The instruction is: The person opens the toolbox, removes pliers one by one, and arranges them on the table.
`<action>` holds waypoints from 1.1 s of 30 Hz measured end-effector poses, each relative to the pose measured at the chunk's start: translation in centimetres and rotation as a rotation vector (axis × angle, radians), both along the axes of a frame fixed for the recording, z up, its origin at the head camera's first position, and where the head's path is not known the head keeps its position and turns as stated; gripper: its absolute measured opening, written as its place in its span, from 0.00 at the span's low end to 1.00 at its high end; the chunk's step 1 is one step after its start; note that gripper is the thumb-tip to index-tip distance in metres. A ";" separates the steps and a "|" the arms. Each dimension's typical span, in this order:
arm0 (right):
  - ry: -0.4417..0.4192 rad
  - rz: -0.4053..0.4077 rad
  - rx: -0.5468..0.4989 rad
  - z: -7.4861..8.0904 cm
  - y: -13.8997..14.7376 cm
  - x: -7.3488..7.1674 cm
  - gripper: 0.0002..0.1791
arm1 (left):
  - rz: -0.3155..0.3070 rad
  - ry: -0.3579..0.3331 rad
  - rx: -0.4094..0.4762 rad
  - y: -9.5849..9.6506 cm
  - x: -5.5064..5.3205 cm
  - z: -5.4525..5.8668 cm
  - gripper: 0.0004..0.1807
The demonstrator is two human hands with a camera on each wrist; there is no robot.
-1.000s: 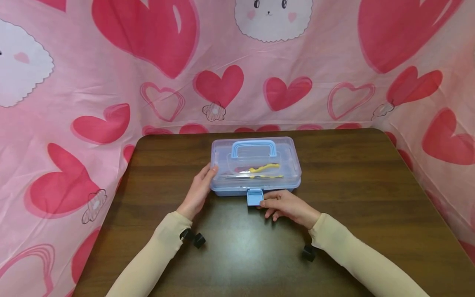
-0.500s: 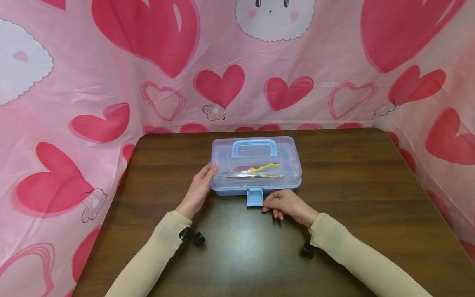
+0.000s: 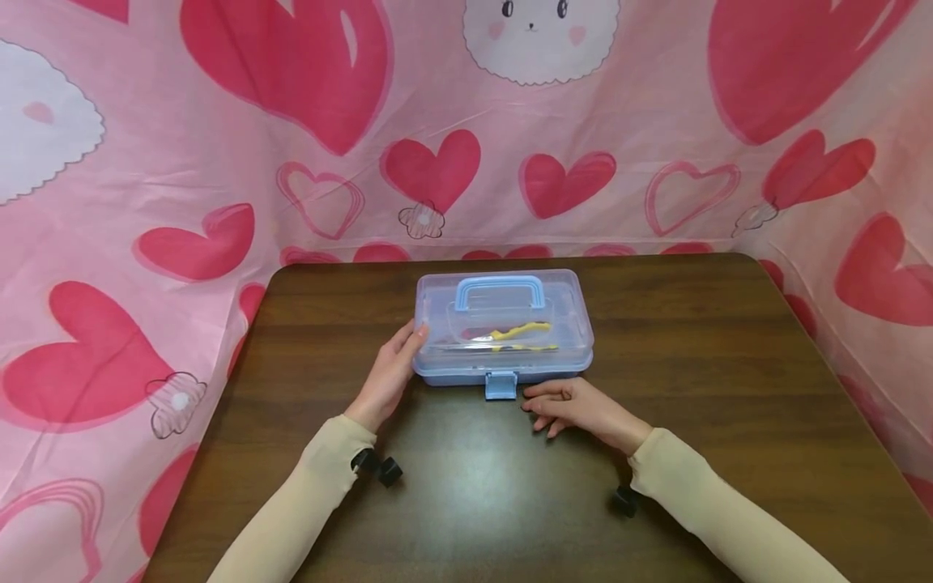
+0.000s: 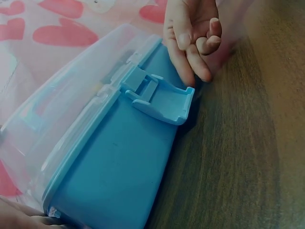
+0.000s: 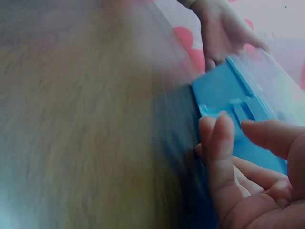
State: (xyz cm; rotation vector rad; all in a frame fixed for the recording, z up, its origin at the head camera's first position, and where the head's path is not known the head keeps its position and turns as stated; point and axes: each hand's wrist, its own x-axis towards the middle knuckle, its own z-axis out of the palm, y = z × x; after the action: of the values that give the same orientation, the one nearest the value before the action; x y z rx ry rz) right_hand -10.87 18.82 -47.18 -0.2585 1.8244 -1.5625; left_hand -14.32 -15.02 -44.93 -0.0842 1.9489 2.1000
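Note:
A clear-lidded plastic storage box (image 3: 503, 304) with a blue base and a blue carry handle (image 3: 499, 281) sits on the table. Its lid is down, while the blue latch (image 4: 162, 100) at the front is flipped outward. Through the lid shows a thing with wavy yellow handles (image 3: 521, 330). My left hand (image 3: 386, 376) holds the box's left end, thumb on the lid's edge and fingers along the side. Just right of the latch, my right hand (image 3: 572, 409) holds nothing, its fingers loosely bent; in the right wrist view the fingertips (image 5: 223, 119) overlap the latch.
The dark wood-grain table (image 3: 692, 364) extends around the box on all sides. Behind and beside it hangs a pink cloth (image 3: 496, 105) printed with hearts. A small black wrist camera (image 3: 389, 471) juts inward from the left wrist.
My right fingers have come off the latch and drawn away to the right. The latch sticks out slightly less. My left hand and the box stay in place.

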 end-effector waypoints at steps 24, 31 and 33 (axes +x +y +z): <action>0.478 -0.178 0.360 2.7 7.0 -2.0 0.40 | -0.130 0.127 -0.111 -1.5 0.9 -1.4 0.50; 0.586 -0.121 0.330 1.7 7.0 -2.7 0.51 | -0.154 0.219 -0.142 -1.9 0.9 -1.9 0.54; 0.635 -0.108 0.350 1.5 7.0 -2.8 0.52 | -0.164 0.258 -0.165 -2.0 0.8 -2.0 0.55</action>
State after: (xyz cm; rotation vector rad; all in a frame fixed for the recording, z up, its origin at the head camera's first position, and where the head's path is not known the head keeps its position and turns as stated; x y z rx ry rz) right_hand -13.65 25.84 -45.71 -0.5426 2.5994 -1.2771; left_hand -13.50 -17.06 -46.97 0.3186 2.1893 1.9206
